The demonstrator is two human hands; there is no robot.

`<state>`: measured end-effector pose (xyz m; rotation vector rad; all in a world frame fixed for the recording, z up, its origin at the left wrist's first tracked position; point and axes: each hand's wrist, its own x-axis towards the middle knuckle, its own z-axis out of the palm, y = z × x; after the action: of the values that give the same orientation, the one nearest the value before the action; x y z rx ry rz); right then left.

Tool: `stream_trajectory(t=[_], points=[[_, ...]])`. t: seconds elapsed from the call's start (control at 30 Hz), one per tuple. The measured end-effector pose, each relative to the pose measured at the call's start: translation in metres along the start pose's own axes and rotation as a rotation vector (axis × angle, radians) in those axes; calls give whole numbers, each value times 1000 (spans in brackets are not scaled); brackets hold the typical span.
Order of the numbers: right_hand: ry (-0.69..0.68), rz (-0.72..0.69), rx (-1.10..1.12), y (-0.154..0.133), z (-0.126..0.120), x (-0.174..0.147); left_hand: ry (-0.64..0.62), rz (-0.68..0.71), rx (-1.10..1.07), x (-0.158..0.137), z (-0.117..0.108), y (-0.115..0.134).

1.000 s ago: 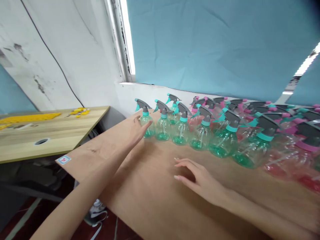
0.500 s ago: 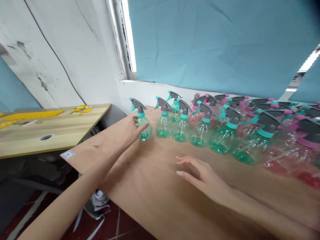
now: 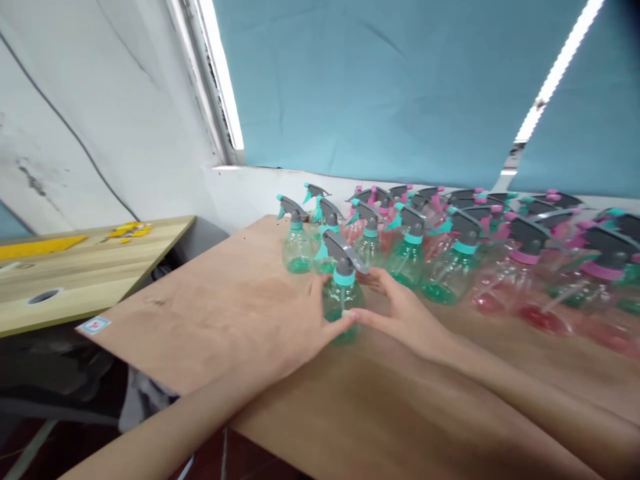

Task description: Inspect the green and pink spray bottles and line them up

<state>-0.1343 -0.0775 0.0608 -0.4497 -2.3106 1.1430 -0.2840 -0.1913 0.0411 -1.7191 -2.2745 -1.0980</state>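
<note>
A clear green spray bottle [image 3: 344,293] with a grey and turquoise trigger head stands upright, or nearly so, in front of the others. My left hand [image 3: 300,323] is closed around its left side, thumb across the front. From the right, my right hand [image 3: 407,313] wraps the same bottle, its thumb meeting the left thumb at the front; its fingers are partly hidden behind the bottle. Close behind stands a row of similar green bottles, among them one at the far left [image 3: 299,253] and one just right of my hands [image 3: 407,257].
Pink spray bottles [image 3: 505,283] stand mixed with green ones along the right and back of the brown tabletop [image 3: 215,300]. To the left, a separate wooden desk [image 3: 100,280] bears yellow pieces [image 3: 129,231]. A blue covering [image 3: 380,93] hangs behind.
My left hand has carried the leftmost green bottle right and nearer to me. My right hand, empty and open before, has closed on that bottle too. The view has turned slightly right.
</note>
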Motion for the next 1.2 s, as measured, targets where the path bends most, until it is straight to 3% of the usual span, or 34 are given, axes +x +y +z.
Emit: stream_trajectory(t=[0.3, 0.6, 0.77, 0.97, 1.2], points=[[237, -2, 61, 6, -62, -27, -189, 239, -206, 8, 69, 79], [404, 58, 114, 25, -110, -63, -295, 377, -334, 14, 120, 128], [359, 85, 210, 31, -128, -75, -376, 464, -341, 14, 130, 130], [310, 104, 206, 32, -138, -81, -543, 546, -268, 17, 118, 109], [234, 77, 106, 42, -148, -84, -547, 553, -54, 22, 117, 92]])
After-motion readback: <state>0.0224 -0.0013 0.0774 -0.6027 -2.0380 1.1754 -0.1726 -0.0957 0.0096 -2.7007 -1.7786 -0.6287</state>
